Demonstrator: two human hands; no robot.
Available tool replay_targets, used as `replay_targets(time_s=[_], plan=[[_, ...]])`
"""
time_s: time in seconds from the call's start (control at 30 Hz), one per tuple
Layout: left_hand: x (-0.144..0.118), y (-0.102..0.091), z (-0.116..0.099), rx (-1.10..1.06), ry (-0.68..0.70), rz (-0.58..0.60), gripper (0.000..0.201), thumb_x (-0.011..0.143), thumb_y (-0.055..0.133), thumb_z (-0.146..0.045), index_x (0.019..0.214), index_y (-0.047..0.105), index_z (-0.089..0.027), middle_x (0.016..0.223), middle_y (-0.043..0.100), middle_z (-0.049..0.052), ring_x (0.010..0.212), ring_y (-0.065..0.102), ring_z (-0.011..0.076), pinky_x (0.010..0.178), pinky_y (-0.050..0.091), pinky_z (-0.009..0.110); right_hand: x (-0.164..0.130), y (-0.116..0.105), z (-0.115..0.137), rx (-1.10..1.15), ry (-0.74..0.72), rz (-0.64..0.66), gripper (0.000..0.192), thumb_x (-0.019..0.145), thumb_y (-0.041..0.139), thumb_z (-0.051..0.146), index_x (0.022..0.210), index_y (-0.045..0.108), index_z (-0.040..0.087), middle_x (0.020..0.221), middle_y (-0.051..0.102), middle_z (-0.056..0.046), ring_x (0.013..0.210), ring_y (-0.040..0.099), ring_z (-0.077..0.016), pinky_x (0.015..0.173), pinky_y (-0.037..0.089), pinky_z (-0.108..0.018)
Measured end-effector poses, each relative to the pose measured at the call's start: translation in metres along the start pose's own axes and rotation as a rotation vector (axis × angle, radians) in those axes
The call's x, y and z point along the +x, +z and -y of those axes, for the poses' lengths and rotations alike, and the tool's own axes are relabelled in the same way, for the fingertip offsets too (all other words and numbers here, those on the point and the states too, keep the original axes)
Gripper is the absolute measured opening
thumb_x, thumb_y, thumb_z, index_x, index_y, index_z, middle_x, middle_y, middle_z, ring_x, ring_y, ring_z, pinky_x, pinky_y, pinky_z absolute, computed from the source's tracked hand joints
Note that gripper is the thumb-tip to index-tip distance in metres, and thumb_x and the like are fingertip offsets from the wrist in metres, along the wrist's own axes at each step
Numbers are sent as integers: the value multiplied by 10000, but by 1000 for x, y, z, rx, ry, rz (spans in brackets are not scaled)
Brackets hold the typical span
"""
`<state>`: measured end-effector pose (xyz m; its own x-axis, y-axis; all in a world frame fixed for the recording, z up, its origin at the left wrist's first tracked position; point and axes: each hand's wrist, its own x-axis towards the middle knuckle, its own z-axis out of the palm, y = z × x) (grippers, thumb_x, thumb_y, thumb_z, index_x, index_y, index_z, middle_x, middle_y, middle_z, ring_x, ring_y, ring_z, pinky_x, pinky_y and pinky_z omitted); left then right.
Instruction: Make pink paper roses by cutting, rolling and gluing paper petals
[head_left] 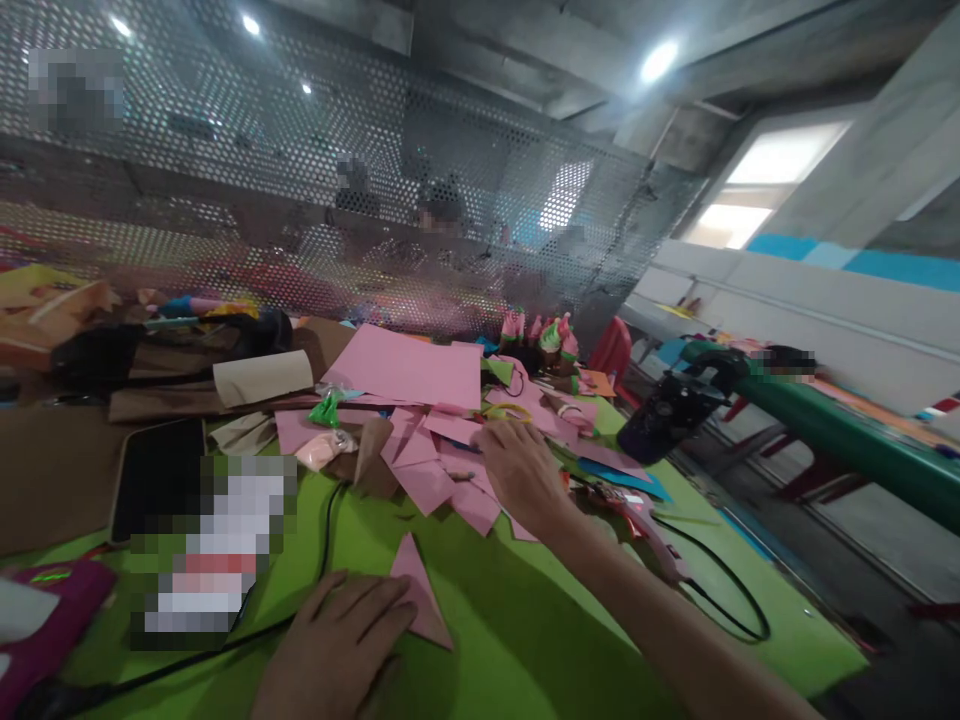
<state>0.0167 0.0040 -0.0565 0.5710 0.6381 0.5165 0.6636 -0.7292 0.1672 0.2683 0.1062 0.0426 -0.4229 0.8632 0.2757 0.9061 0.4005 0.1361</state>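
My left hand (341, 635) lies on the green table with its fingers out flat, over the edge of a folded pink paper triangle (426, 595). My right hand (521, 475) reaches forward onto a spread of pink paper pieces (424, 470). Its fingers point down and away, and the fingertips are hidden, so I cannot tell whether they grip anything. Just beyond them shows a yellow loop (516, 410), perhaps a scissors handle. A short pencil-like stub (463, 476) rests on the papers. Behind lies a large pink sheet (409, 368).
A dark phone (157, 475) and a blurred-out object (217, 560) lie at left, near a purple device (60, 620). A pink glue gun (649, 525) trails its cord at right. Pink-and-green paper crafts (551, 340) stand at back before a perforated metal screen (300, 200).
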Motion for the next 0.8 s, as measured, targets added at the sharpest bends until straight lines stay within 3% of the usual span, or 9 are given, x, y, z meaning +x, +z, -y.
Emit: replay_targets(time_s=[0.07, 0.13, 0.3, 0.4, 0.63, 0.8], plan=[[1, -3, -4, 2, -16, 6, 436, 743, 502, -103, 1114, 635, -288, 1190, 706, -21, 1011, 659, 208, 926, 455, 378, -4, 5, 8, 31, -75, 54, 152, 910, 515, 120, 963, 647, 173, 981, 652, -95, 935, 551, -233, 840, 382, -347], [3, -6, -6, 2, -19, 18, 436, 744, 501, -99, 1116, 631, -284, 1200, 700, -18, 1015, 660, 212, 924, 456, 388, -4, 11, 12, 64, -112, 101, 114, 887, 560, 136, 957, 642, 174, 955, 661, -71, 891, 564, -208, 795, 391, -313], [8, -18, 0, -10, 60, 64, 435, 772, 530, -113, 1170, 601, -273, 1234, 683, -17, 1027, 668, 203, 911, 479, 374, 2, 12, 13, 126, -85, 172, 116, 879, 572, 145, 950, 662, 162, 921, 690, -67, 877, 602, -193, 758, 404, -285], [9, -22, 2, -28, 81, 93, 451, 795, 538, -119, 1221, 574, -263, 1265, 665, -3, 1056, 662, 197, 937, 478, 367, -4, 2, 10, 159, -63, 212, 132, 888, 562, 149, 911, 690, 164, 905, 697, -70, 877, 620, -196, 752, 415, -282], [6, -27, -6, -88, -60, 164, 413, 871, 509, -146, 1258, 566, -279, 1315, 628, 16, 1136, 614, 218, 1016, 434, 439, -47, -38, -4, 336, -49, 311, 131, 897, 560, 161, 886, 687, 192, 889, 697, -40, 845, 619, -183, 713, 443, -270], [-1, -36, -13, -82, -152, 39, 343, 892, 524, -150, 1212, 582, -260, 1239, 664, 31, 1111, 610, 227, 987, 440, 456, -72, -49, 7, 538, -57, 310, 130, 930, 543, 218, 973, 665, 210, 943, 676, -50, 884, 611, -192, 764, 450, -299]])
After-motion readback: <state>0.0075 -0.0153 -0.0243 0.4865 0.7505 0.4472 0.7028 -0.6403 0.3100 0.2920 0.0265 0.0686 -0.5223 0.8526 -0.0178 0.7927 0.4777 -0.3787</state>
